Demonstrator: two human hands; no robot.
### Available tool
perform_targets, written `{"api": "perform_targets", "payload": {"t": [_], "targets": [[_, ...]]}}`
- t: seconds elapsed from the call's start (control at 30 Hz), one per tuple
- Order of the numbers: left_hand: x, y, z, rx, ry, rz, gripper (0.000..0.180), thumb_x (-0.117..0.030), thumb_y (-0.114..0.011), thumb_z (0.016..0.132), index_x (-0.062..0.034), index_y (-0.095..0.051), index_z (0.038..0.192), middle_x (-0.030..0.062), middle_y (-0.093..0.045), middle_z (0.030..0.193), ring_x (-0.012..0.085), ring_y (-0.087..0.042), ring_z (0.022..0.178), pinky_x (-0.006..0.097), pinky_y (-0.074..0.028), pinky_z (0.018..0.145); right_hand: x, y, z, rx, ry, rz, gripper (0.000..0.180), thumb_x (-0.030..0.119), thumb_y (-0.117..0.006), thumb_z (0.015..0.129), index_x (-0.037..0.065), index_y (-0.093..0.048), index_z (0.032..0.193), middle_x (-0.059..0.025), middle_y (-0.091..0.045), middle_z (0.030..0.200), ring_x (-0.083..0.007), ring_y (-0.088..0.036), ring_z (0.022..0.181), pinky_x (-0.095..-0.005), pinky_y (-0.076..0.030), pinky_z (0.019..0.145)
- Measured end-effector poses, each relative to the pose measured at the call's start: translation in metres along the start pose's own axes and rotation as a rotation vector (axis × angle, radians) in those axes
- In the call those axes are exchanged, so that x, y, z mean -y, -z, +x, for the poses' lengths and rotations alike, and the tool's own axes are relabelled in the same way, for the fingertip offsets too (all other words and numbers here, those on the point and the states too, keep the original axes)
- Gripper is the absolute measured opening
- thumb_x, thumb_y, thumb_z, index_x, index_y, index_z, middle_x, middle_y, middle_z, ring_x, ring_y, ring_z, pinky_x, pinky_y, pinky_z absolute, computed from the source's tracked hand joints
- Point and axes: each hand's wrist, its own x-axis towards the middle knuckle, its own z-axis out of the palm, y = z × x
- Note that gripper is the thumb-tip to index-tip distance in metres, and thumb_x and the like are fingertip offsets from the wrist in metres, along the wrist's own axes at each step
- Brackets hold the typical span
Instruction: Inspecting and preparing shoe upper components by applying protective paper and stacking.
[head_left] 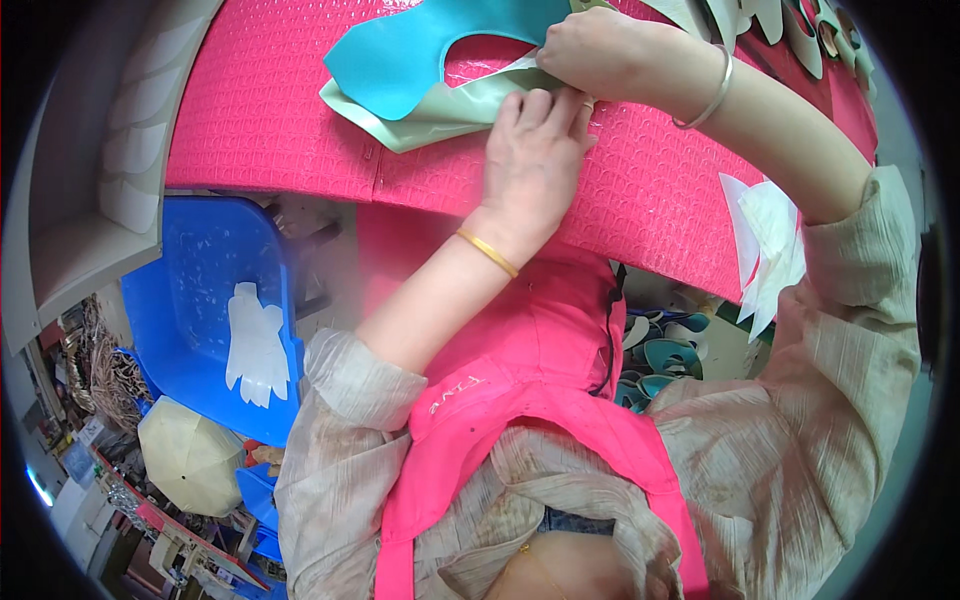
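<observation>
A curved teal shoe-upper piece (385,65) lies on the pink table cover at the top middle, with a pale green layer (430,118) folded along its near edge. My left hand (535,150), with a yellow bracelet at the wrist, has its fingers bent and pressed together on the right end of the pale green layer. Just beyond it, my right hand (595,52) is closed in a pinch at the same end of the piece. Its fingertips are mostly hidden, so I cannot tell exactly what part they grip.
The pink textured table cover (270,100) spreads under my hands. White sheets (765,235) hang over its near right edge. More cut pieces (740,15) lie at the far right. Left below stands a blue chair (195,270) with white cut pieces (257,345) on it.
</observation>
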Motion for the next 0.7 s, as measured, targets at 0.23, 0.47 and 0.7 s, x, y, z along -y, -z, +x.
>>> {"api": "perform_targets", "payload": {"t": [0.23,0.47,0.7], "targets": [[-0.006,-0.014,0.007,-0.075,-0.024,-0.041,0.036,-0.019,-0.059,0.07,-0.003,-0.057,0.103,0.0059,-0.05,0.096,0.0222,-0.045,0.091,0.034,-0.036,0.082,0.003,0.017,-0.004,-0.1,-0.162,0.098,0.014,0.009,-0.052,0.075,0.001,-0.063,0.08,-0.0147,-0.064,0.074,-0.0272,-0.063,0.069,-0.0346,-0.05,0.062],[-0.009,-0.015,0.031,-0.057,-0.258,0.273,0.014,-0.014,-0.053,0.065,-0.008,-0.066,0.066,0.0086,-0.055,0.081,0.0226,-0.05,0.082,0.034,-0.038,0.075,-0.028,0.039,-0.024,-0.092,-0.176,0.32,0.03,0.014,-0.06,0.069,-0.002,-0.056,0.094,-0.0218,-0.06,0.082,-0.0325,-0.059,0.075,-0.0383,-0.048,0.065],[0.007,0.019,0.027,0.032,-0.529,0.219,0.007,-0.011,-0.054,0.06,-0.0087,-0.06,0.056,0.0049,-0.054,0.076,0.017,-0.05,0.079,0.028,-0.04,0.072,-0.02,-0.009,-0.057,-0.336,0.162,0.191,0.006,-0.001,-0.058,0.063,0.001,-0.058,0.069,-0.0132,-0.057,0.076,-0.0281,-0.058,0.078,-0.0376,-0.048,0.065]]}}
